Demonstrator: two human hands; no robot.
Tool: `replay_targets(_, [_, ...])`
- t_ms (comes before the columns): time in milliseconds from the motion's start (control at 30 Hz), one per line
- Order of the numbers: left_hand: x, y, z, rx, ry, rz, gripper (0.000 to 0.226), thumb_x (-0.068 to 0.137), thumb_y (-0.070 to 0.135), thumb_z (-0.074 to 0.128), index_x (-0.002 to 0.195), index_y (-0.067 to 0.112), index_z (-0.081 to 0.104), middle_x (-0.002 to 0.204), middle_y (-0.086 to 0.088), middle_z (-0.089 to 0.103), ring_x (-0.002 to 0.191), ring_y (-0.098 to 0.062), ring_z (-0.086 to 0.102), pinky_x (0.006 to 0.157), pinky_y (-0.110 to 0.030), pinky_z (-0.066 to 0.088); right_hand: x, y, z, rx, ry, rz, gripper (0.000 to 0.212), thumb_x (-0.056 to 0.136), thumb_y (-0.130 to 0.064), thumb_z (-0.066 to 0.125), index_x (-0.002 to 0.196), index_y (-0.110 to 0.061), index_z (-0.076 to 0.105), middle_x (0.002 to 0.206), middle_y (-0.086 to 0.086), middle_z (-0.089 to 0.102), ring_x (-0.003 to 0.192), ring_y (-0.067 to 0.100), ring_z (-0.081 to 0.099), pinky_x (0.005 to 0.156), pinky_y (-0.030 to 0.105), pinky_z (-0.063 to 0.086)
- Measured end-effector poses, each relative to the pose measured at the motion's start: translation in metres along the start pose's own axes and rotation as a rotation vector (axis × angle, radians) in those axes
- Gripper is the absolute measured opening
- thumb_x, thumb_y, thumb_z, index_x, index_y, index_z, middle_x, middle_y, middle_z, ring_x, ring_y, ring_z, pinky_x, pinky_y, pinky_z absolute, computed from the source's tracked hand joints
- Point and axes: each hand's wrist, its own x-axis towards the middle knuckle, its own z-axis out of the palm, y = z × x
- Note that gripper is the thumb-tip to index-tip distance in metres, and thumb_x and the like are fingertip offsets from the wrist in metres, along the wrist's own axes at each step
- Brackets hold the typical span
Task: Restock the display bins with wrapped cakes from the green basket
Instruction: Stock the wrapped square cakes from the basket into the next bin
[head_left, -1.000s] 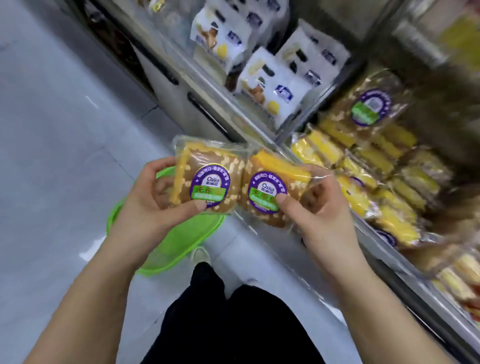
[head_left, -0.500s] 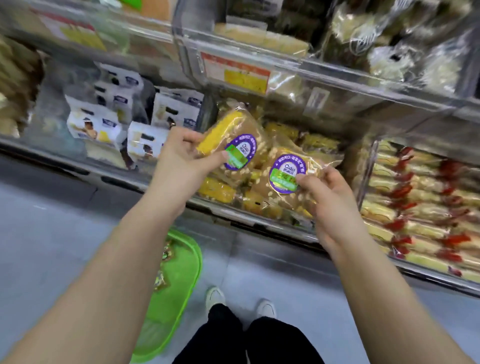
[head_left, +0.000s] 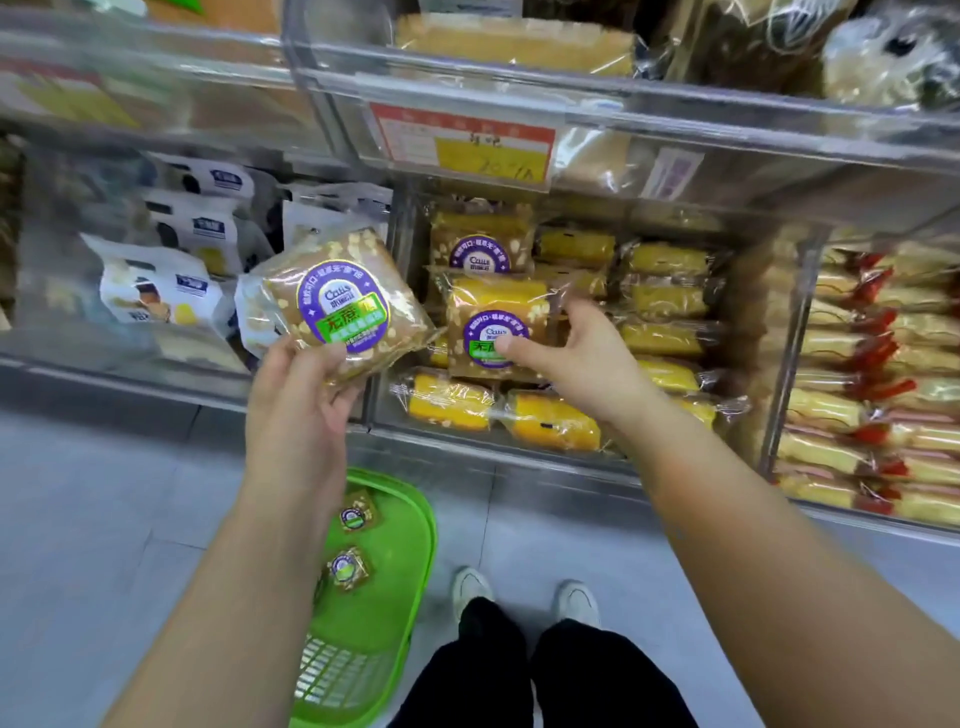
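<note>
Clear-wrapped nut-topped cake pinched in left hand, right hand gripping second purple-labelled cake inside clear acrylic bin

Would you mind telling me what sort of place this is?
Most likely a shop's bakery aisle: clear display bins hold rows of wrapped cakes, a price label hangs on the upper bin, and a green basket of stock sits on the floor.

upper shelf overhanging middle bin, wrapped cakes filling it
</note>
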Motion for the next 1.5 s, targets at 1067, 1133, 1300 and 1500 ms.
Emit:
replay_targets(1067, [0.0, -0.004, 0.001, 1.167, -0.448, 0.393, 0.039, 0.084, 0.031, 0.065, 0.118, 0.015, 0.057, 0.102, -0.004, 0.067, 0.094, -0.022, 0.063, 0.082, -0.042, 0.052, -0.057, 0.008, 0.045, 0.006, 0.208, -0.147, 0.028, 0.082, -0.028, 0.067, 0.088, -0.034, 0.041, 0.09, -0.017, 0.055, 0.08, -0.011, 0.055, 0.061, 0.007, 0.046])
replay_targets(1133, [-0.003, -0.005, 0.001, 1.168, -0.41, 0.407, 0.046, 0.083, 0.03, 0.067, 0.123, 0.015, 0.05, 0.103, 0.001, 0.067, 0.093, -0.023, 0.065, 0.082, -0.041, 0.053, -0.055, 0.009, 0.046, -0.039, 0.215, -0.153, 0.028, 0.083, -0.03, 0.066, 0.091, -0.033, 0.04, 0.089, -0.018, 0.054, 0.079, -0.012, 0.055, 0.058, 0.006, 0.044])
replay_targets(1300, [-0.008, -0.009, -0.004, 1.088, -0.283, 0.367, 0.05, 0.083, 0.023, 0.068, 0.128, 0.015, 0.049, 0.095, 0.012, 0.06, 0.086, -0.008, 0.065, 0.075, -0.008, 0.047, -0.048, 0.007, 0.045, -0.073, 0.148, -0.126, 0.028, 0.084, -0.034, 0.064, 0.099, -0.024, 0.043, 0.09, -0.011, 0.058, 0.081, 0.003, 0.057, 0.066, 0.019, 0.049])
replay_targets(1500, [-0.021, -0.016, 0.002, 1.059, -0.095, 0.42, 0.051, 0.079, 0.018, 0.072, 0.127, 0.017, 0.054, 0.11, -0.001, 0.067, 0.092, -0.015, 0.065, 0.083, -0.029, 0.053, -0.045, 0.009, 0.041, 0.032, 0.074, -0.005, 0.032, 0.08, -0.03, 0.069, 0.101, -0.019, 0.048, 0.103, 0.003, 0.063, 0.094, 0.017, 0.063, 0.078, 0.029, 0.054])
